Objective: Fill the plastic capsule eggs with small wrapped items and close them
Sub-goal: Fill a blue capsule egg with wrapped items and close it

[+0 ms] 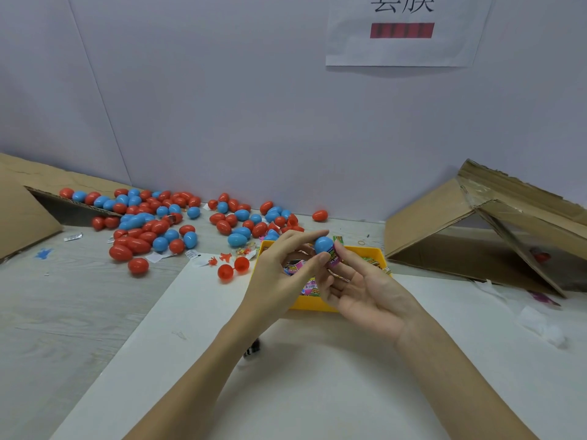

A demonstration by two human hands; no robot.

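Both hands are up over the yellow tray (313, 302), and that tray is our landmark; the blue egg (323, 244) sits just above its far rim, pinched between the two hands; the left hand (279, 274) has its thumb and forefinger curled onto the egg from the left; the right hand (362, 287) lies palm up, its fingertips closing on the egg's lower end from the right; a purple wrapped sweet (333, 257) pokes out from under the blue shell, caught between the fingers, so the egg is not yet closed; more bright wrapped sweets (309, 285) lie inside the tray, partly hidden behind the hands; just left of the tray rests an open red egg (233, 268), its two halves side by side; farther left and behind the tray spreads a big scatter of red and blue eggs (152, 223) on the table (79, 312); one tipped cardboard box (495, 230) lies well to the right of the tray, another cardboard flap (22, 214) far to its left; a paper sign (403, 30) hangs on the wall above
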